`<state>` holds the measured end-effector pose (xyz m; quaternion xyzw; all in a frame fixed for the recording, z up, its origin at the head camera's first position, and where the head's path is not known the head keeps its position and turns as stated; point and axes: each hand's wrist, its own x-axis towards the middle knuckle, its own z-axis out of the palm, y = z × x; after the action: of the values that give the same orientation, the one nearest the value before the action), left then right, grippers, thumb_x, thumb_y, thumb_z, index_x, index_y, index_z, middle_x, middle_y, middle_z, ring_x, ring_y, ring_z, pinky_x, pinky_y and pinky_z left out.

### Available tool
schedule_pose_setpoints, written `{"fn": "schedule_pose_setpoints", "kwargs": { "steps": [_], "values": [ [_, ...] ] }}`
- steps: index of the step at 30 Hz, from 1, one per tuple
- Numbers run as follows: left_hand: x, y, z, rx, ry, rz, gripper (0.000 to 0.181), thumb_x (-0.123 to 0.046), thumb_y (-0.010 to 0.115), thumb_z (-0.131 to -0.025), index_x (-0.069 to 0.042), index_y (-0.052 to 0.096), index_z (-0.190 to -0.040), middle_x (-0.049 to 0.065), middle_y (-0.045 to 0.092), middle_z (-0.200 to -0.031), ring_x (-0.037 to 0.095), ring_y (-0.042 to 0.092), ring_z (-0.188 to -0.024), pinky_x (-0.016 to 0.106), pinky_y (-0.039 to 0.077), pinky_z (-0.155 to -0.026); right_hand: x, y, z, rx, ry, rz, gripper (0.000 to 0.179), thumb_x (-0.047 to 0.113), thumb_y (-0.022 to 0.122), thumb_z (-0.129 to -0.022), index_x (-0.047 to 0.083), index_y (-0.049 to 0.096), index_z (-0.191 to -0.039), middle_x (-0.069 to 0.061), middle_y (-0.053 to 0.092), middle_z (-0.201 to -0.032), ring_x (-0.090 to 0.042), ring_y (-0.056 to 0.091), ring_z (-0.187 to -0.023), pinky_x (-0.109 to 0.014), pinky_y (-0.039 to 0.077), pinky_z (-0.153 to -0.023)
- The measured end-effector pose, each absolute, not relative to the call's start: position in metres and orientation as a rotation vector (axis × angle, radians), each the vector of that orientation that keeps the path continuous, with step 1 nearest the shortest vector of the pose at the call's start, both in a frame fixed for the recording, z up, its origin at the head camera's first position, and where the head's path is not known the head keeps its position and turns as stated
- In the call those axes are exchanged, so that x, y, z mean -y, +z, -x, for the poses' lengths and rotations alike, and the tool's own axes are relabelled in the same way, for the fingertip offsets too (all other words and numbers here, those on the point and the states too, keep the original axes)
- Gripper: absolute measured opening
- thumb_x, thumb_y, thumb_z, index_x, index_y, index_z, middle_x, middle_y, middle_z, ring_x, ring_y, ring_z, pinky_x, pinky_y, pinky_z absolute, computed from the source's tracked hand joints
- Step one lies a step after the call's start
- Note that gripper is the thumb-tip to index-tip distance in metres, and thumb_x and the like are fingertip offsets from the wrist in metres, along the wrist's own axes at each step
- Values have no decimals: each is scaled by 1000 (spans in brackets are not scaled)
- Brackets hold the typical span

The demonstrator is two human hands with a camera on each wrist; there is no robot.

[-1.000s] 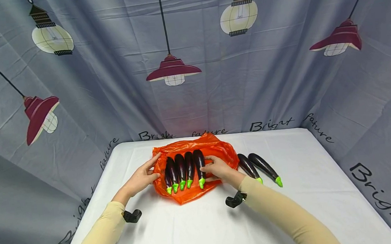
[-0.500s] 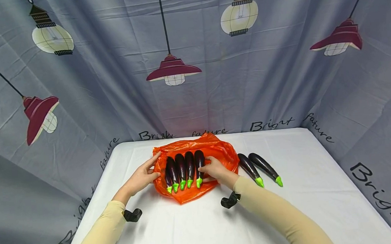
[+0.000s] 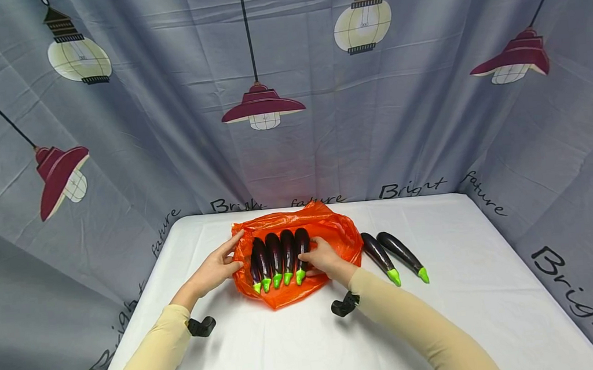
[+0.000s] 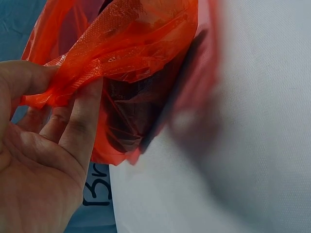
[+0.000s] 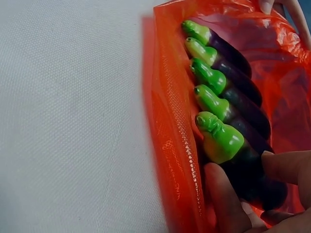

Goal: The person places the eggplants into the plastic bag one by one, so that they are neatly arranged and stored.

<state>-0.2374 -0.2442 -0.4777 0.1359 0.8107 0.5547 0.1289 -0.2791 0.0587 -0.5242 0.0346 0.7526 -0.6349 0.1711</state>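
sleeves [image 3: 148, 353], pale yellow: two. left hand [image 3: 212, 276]: pinches the orange bag [image 3: 334, 231] at its left rim. right hand [image 3: 325, 256]: thumb and fingers grip the rightmost bagged eggplant [image 3: 302, 247], seemingly laid in place, not yet released. row of eggplants [image 3: 274, 255] beside it, inside: four. loose eggplants [image 3: 378, 253], on the white table [image 3: 267, 350] right of the bag: two; i judge filling mostly done, that pair left. curtain [image 3: 315, 160], lamp-printed: farthest.

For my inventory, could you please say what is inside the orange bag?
Five eggplants lie side by side in the bag; the right hand covers part of the rightmost eggplant, and anything beneath them is hidden.
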Motion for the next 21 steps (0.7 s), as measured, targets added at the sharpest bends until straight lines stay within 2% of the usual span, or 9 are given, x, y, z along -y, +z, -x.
{"fn": "schedule_pose_setpoints", "kwargs": {
  "steps": [13, 21],
  "values": [
    [245, -479, 237, -2355, 1620, -391, 79, -3, 60, -100, -33, 25, -164, 11, 16, -169, 32, 63, -117, 38, 57, -79, -55, -524, 278, -2218, -1761, -136, 67, 7, 73, -94, -2, 38, -150, -23, 61, -116, -31, 71, -85, -40, 60, -63],
    [246, -480, 236, -2354, 1619, -394, 78, -5, 61, -100, -33, 25, -164, 12, 18, -169, 33, 61, -120, 38, 57, -80, -55, -524, 277, -2229, -1738, -130, 71, 5, 74, -93, -2, 35, -152, -20, 62, -99, -30, 70, -78, -40, 60, -63]
  ]
}}
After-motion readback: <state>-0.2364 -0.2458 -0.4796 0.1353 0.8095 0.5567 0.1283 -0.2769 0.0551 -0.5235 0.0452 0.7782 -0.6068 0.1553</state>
